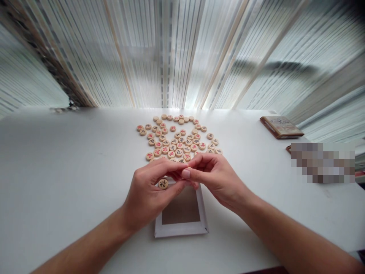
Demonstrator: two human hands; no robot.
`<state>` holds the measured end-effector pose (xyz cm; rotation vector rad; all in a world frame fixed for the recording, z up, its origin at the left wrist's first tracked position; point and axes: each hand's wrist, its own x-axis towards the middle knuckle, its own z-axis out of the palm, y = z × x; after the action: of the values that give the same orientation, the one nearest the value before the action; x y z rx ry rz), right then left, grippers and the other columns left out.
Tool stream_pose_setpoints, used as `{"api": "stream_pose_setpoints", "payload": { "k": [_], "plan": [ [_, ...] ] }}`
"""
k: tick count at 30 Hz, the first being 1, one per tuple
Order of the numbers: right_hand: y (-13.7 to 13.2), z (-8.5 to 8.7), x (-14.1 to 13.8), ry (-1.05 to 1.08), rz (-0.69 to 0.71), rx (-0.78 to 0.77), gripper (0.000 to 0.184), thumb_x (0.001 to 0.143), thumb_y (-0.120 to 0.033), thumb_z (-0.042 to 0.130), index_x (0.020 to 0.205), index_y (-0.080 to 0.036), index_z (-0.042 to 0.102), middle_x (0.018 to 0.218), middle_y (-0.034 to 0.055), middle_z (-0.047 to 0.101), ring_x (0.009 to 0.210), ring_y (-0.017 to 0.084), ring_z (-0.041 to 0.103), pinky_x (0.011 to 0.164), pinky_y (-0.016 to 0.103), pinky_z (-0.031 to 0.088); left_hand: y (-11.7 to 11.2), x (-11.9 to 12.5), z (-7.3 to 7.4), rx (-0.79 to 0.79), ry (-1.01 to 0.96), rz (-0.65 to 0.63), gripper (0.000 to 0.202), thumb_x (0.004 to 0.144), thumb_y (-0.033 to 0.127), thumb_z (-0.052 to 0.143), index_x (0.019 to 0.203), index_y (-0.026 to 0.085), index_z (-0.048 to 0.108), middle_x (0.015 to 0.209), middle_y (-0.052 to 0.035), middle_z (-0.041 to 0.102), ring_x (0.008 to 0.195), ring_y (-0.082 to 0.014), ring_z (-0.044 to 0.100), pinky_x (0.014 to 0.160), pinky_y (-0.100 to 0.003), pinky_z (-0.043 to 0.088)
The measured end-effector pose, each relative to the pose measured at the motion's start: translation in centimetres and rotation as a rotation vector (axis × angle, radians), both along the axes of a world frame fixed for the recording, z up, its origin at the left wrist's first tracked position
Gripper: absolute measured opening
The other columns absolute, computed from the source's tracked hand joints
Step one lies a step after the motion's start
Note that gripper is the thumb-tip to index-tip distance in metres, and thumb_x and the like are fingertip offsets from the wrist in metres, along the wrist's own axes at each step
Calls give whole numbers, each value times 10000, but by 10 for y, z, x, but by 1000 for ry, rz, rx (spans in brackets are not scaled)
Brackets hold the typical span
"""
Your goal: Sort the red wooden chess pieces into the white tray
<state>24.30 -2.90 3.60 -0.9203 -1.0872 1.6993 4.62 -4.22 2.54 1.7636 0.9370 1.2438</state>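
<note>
My left hand (155, 190) is closed loosely, with a round wooden Chinese chess piece (163, 184) resting in the crook of its fingers, black character showing. The fingertips of my right hand (211, 177) are pinched together and meet those of the left; what they hold is mostly hidden, only a pale edge shows. Both hands are above an open shallow white box (182, 229) with a brown inside. Just beyond them many more Chinese chess pieces (179, 145) lie spread on the white table (85, 163), some with red characters, some black, a few blank side up.
A brown flat box (282, 127) lies at the far right of the table. Nearer on the right is another item (322, 163), blurred out by pixels. Striped string curtains (171, 53) hang behind the table's far edge.
</note>
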Motion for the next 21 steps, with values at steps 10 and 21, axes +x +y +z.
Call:
{"api": "stream_pose_setpoints", "payload": {
  "k": [10,21],
  "plan": [
    [0,2,1,49,40,-7,261,771,-344,984,885,-168,829,656,-10,716,565,88,603,571,209,483,0,3,1,-100,-163,-11,254,895,196,870,1147,180,846,990,-72,836,852,-211,825,828,-320,707],
    [0,3,2,83,69,3,216,792,-317,974,893,-171,852,673,-7,736,551,69,610,558,183,503,1,3,3,-97,-236,-49,288,893,113,858,1155,232,864,1001,-40,828,875,-178,819,842,-273,702]
  ]
}}
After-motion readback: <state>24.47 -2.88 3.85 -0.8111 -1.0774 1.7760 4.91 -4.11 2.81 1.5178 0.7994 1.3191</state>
